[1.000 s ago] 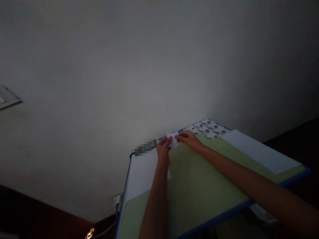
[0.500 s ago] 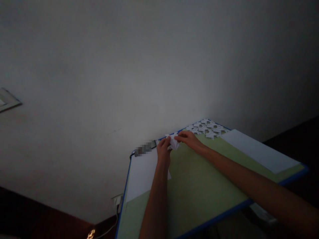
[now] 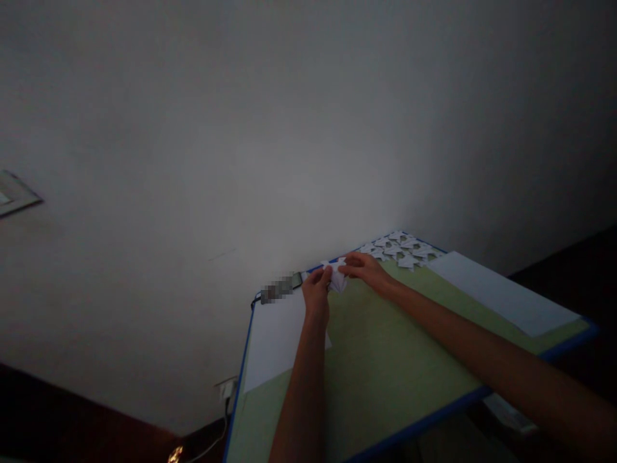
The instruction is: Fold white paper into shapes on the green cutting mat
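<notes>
A small white folded-paper figure with pointed ends is held up above the far part of the table. My left hand pinches its left side between thumb and fingers. On its right side, my right hand grips the upper corner with thumb and forefinger. Several similar folded-paper figures lie grouped at the table's far right corner, beyond my right hand. Beside my left hand, white paper lies on the table.
The light green table has a blue edge and stands against a grey wall. White sheets lie along its right side. A phone-like device, partly blurred out, rests at the back left edge. A plug with a cable is in the wall socket at left.
Both hands stay on the paper figure, with small shifts of the fingers. The figure shows slightly more of its lower part and sits a touch lower.
</notes>
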{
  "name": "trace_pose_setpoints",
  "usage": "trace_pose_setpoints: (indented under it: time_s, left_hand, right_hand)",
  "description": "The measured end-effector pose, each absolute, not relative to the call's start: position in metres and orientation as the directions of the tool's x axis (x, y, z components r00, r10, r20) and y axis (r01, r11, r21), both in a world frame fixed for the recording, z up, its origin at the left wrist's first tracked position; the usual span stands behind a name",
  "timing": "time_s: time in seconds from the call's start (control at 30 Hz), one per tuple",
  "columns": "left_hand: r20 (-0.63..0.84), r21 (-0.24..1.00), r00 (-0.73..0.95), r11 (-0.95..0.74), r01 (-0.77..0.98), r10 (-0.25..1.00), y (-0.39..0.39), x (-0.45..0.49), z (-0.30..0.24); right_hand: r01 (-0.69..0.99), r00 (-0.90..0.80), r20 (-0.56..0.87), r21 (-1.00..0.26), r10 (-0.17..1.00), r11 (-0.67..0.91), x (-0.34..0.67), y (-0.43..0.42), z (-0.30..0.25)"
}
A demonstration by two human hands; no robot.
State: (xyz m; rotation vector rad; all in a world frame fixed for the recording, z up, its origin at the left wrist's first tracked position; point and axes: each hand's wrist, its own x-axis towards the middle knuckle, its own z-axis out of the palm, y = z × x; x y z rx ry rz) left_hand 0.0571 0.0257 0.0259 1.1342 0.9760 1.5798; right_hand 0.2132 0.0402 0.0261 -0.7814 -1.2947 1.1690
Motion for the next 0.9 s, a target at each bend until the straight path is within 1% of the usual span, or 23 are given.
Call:
trace_pose_setpoints:
  time_s: [0.2, 0.47, 0.6, 0.7, 0.8, 0.9]
  left_hand:
    - [0.312, 0.934, -0.221, -0.341, -0.108, 0.924, 0.0236, 0.0573, 0.0291]
    - [0.389, 0.909, -0.217, -0.411, -0.064, 0.895, 0.0224, 0.0597, 0.0299]
    - [0.409, 0.903, -0.231, -0.427, -0.034, 0.883, 0.0225, 0.0582, 0.029]
    - [0.427, 0.897, -0.223, -0.442, -0.017, 0.876, 0.0226, 0.0569, 0.0289]
    - [0.442, 0.892, -0.201, -0.452, -0.007, 0.874, 0.0232, 0.0558, 0.0293]
    - [0.44, 0.894, -0.186, -0.449, -0.003, 0.878, 0.0238, 0.0551, 0.0298]
  right_hand:
    - [-0.22, -0.055, 0.399, -0.899, 0.915, 0.378, 0.2085, 0.0465, 0.021]
    - [-0.066, 0.023, 0.512, -0.857, 0.859, 0.512, 0.2055, 0.0427, 0.0202]
    - [0.017, 0.022, 0.543, -0.84, 0.84, 0.542, 0.2065, 0.0405, 0.0222]
    - [0.045, 0.021, 0.567, -0.824, 0.824, 0.565, 0.2077, 0.0387, 0.024]
    - [0.038, 0.025, 0.582, -0.813, 0.813, 0.581, 0.2081, 0.0381, 0.0243]
    - [-0.037, 0.02, 0.547, -0.836, 0.837, 0.547, 0.2069, 0.0398, 0.0225]
